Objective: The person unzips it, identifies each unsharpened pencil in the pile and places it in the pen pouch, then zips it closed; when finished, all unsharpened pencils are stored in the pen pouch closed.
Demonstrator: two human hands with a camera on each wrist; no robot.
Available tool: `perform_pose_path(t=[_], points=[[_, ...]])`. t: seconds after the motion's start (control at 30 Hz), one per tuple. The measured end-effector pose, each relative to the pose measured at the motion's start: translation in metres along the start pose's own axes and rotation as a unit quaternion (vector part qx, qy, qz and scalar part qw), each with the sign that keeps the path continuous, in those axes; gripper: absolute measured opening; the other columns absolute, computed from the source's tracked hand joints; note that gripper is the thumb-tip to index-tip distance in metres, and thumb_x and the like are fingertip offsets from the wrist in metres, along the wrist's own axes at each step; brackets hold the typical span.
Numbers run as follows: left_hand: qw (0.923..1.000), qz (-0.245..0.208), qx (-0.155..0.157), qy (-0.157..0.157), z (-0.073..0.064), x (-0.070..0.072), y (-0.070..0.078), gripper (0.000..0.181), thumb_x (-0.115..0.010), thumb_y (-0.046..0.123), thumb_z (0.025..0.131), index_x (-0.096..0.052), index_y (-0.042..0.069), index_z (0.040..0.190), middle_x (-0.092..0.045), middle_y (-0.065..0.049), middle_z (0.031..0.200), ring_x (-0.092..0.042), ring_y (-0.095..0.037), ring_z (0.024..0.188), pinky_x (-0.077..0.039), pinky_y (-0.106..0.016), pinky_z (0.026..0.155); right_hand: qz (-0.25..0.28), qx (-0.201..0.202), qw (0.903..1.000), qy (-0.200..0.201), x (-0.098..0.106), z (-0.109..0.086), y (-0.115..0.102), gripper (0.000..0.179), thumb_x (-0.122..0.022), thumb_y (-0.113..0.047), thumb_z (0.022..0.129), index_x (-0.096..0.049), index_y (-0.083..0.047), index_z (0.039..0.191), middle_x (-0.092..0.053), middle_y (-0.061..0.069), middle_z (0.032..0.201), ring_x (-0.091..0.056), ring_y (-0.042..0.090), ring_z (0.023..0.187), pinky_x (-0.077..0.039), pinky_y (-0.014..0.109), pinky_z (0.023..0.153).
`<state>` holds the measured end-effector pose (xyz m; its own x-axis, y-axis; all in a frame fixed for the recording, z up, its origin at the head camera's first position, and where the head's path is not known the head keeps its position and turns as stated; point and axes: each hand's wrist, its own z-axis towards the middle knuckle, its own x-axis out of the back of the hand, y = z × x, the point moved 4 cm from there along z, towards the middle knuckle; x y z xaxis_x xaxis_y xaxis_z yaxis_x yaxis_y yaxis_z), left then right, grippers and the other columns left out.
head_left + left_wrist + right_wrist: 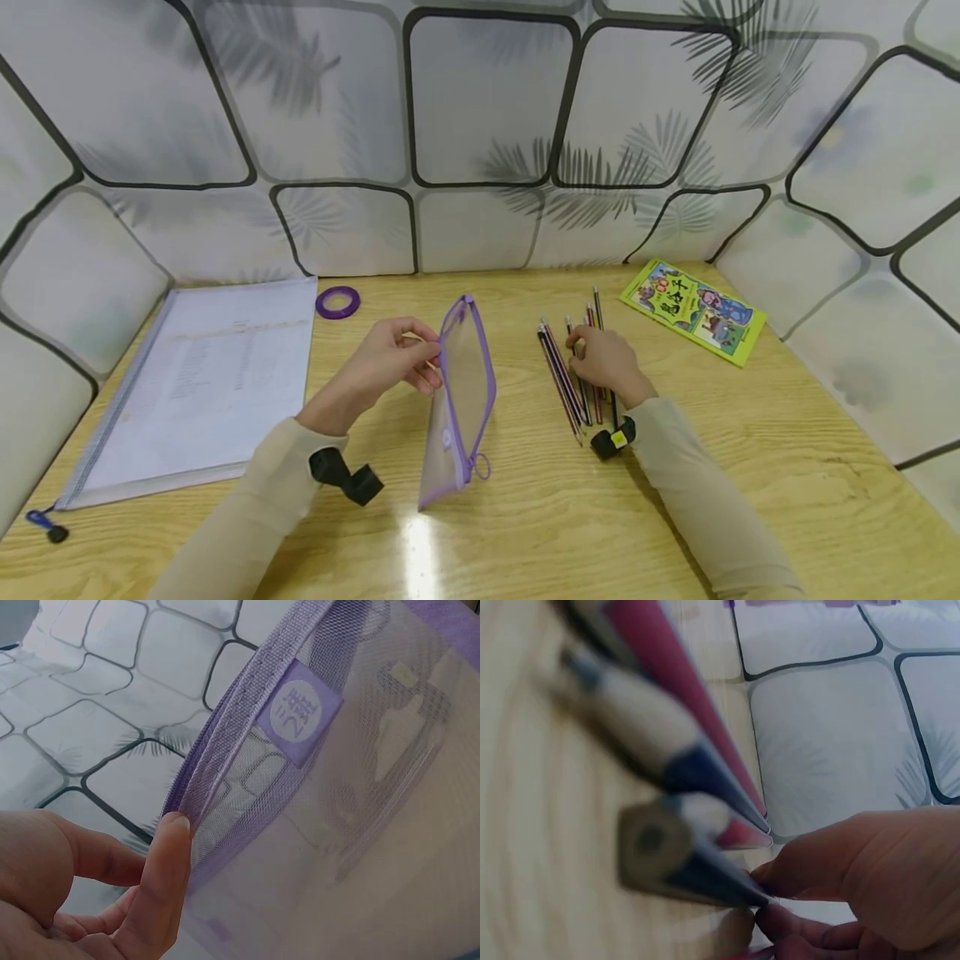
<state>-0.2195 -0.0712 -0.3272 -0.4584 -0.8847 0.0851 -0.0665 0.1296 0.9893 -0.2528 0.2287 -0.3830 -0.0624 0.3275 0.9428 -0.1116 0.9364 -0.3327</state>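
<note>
1. Your purple mesh zip pouch point(455, 408) stands on the desk point(517, 542) around the middle, well in from the back edge. It's unzipped with the mouth gaping, and the zip pull ring point(482, 467) sits at your end, so I'd count that bit as done.
2. Your left hand point(386, 358) is pinching the pouch's rim between thumb and fingers. The left wrist view shows the label tab point(298, 711) sticking out a little along from your fingertips.
3. Your right hand point(603, 362) is over at the pencils point(560, 379), right of the pouch. From the right wrist view, looks like you've got a dark pencil point(705, 876) pinched by its far end.
4. What's left: pretty much all the pencils, I'd say. They're lying loosely bunched on the desk, well apart from the pouch, and I can't make out any inside the mesh. Can't give you an exact count, they overlap too much.
5. Side stuff looks uninvolved to me: green booklet point(693, 310) near the desk's back right corner, purple tape roll point(337, 314) near the back edge, document folder point(217, 383) along the left side.
</note>
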Motion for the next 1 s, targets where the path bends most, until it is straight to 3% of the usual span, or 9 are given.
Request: perform_pose_path(t=[0.33, 0.53, 0.8, 1.0], points=[[1.0, 0.0, 0.004, 0.004, 0.0, -0.001, 0.001, 0.017, -0.049, 0.002, 0.098, -0.049, -0.011, 0.109, -0.062, -0.004, 0.074, -0.063, -0.01, 0.055, -0.056, -0.024, 0.053, -0.002, -0.014, 0.9999, 0.004, -0.002, 0.001, -0.003, 0.033, -0.055, -0.007, 0.084, -0.06, -0.003, 0.116, -0.039, -0.003, 0.049, -0.03, 0.011, 0.044, -0.022, 0.024, 0.044], [0.9999, 0.005, 0.008, 0.003, 0.001, -0.001, -0.002, 0.017, -0.05, 0.002, 0.098, -0.049, -0.011, 0.109, -0.063, -0.004, 0.074, -0.063, -0.009, 0.055, -0.056, -0.025, 0.054, 0.042, -0.02, 0.9988, 0.016, -0.001, 0.001, -0.003, 0.041, -0.051, -0.005, 0.084, -0.051, 0.003, 0.125, -0.044, 0.0, 0.053, -0.032, 0.012, 0.043, -0.025, 0.025, 0.044], [0.9999, 0.004, 0.007, 0.009, 0.001, 0.0, -0.001, 0.018, -0.05, 0.002, 0.097, -0.05, -0.012, 0.109, -0.063, -0.002, 0.074, -0.061, -0.009, 0.053, -0.055, -0.023, 0.052, 0.073, 0.008, 0.9968, 0.033, 0.008, 0.001, -0.005, 0.038, -0.05, -0.003, 0.086, -0.051, 0.01, 0.122, -0.048, 0.002, 0.061, -0.036, 0.012, 0.048, -0.031, 0.026, 0.049], [0.9999, 0.002, 0.007, 0.014, 0.001, 0.0, 0.0, 0.018, -0.05, 0.001, 0.097, -0.051, -0.012, 0.109, -0.062, -0.001, 0.073, -0.06, -0.008, 0.053, -0.054, -0.022, 0.051, 0.087, 0.016, 0.9956, 0.03, 0.013, -0.002, -0.014, 0.04, -0.05, -0.006, 0.092, -0.048, 0.01, 0.129, -0.061, 0.01, 0.074, -0.04, 0.011, 0.047, -0.035, 0.025, 0.047]])
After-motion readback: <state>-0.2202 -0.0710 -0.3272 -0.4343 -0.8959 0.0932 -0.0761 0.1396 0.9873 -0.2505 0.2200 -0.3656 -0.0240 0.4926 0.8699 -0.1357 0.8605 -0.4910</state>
